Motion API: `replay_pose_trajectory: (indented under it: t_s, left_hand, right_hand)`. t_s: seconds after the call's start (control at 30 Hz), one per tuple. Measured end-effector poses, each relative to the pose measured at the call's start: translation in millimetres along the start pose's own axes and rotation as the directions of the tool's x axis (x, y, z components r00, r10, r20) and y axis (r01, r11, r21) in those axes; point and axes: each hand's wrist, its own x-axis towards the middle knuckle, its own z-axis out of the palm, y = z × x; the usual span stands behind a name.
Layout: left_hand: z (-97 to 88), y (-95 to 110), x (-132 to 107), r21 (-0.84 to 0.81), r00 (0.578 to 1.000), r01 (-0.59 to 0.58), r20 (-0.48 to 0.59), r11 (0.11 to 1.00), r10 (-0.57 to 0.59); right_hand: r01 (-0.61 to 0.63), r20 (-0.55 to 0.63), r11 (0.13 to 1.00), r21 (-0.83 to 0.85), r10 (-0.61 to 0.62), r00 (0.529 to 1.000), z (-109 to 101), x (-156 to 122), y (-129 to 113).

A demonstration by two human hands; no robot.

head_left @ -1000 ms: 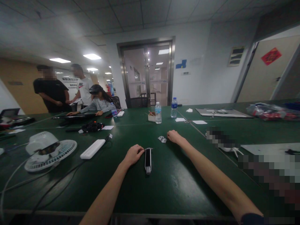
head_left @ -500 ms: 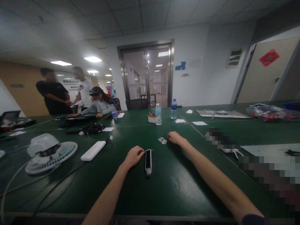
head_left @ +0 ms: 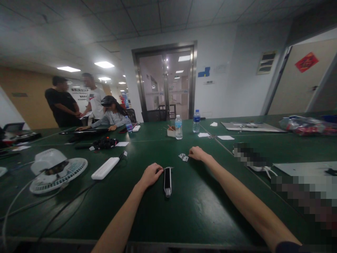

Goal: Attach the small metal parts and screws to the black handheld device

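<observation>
Your left hand point(head_left: 151, 175) rests on the dark green workbench point(head_left: 200, 214), loosely curled and gripping nothing. Its fingertips point(head_left: 160, 170) sit just beside the top of a slim black-and-silver bar point(head_left: 167, 181). The bar lies lengthwise, pointing away from you, with a glossy black face, a pale metal rim and a short metal tab at its far end. Any marking on it is too small to read.

Your right hand point(head_left: 198, 153) lies farther off, its fingers half curled on the bench, holding nothing. Just left of those fingers, and not quite touching them, is a small steel hinge point(head_left: 183, 157), lying flat and opened out, with screw holes in its leaves.

To your left, a white power strip point(head_left: 105, 168) lies on the bench with its cable running off. Beyond it, a white desk fan point(head_left: 58, 172) lies tipped on its back. Toward the far edge stand two water bottles point(head_left: 178, 127) point(head_left: 196, 121), and their labels are too small to read. A person wearing a headset point(head_left: 112, 116) sits at the far left of the bench with both hands on it, and two people point(head_left: 61, 102) point(head_left: 92, 98) stand behind.

The red diamond sign point(head_left: 306, 62) on the right-hand door and the white banner point(head_left: 77, 95) far left both carry writing, but neither can be read at this size.
</observation>
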Motion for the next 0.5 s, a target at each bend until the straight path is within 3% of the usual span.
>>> replay_pose_trajectory:
  t_s: [0.5]
  left_hand:
    - [1.9,-2.2,0.5,-0.002,1.000,-0.003,-0.008,1.000,0.003]
  right_hand:
    - [-0.021,-0.015,0.999,-0.036,0.020,1.000,-3.2,-6.1,-9.5]
